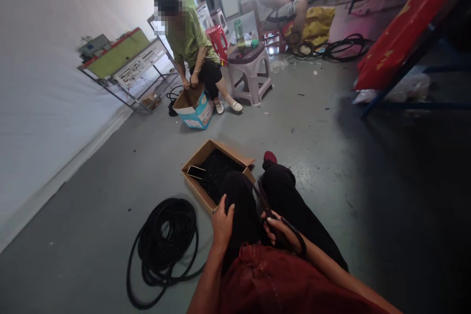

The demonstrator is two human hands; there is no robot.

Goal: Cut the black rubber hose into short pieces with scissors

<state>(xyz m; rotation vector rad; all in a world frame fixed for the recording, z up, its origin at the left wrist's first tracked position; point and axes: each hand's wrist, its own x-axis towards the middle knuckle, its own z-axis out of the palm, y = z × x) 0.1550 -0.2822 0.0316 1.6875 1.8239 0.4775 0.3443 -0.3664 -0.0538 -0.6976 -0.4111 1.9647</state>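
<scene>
My left hand [222, 221] is beside my left knee, at the near edge of an open cardboard box [197, 195]; its fingers are curled round something small and dark that I cannot make out. My right hand [279, 229], over my lap, is closed on a dark tool with long handles or blades [262, 198], whose exact form is unclear. Small black pieces [217, 171] fill much of the box, with a black-and-tan rectangular item [196, 172] at its left side. A coil of black hose [167, 243] lies on the floor to the left.
Ahead, a person in a green top [193, 34] sits with both hands over a blue-and-white box [198, 113]. A grey stool [250, 71] stands beside them. Another person sits farther back. Blue metal legs [390, 81] and red sheeting [401, 34] are at right.
</scene>
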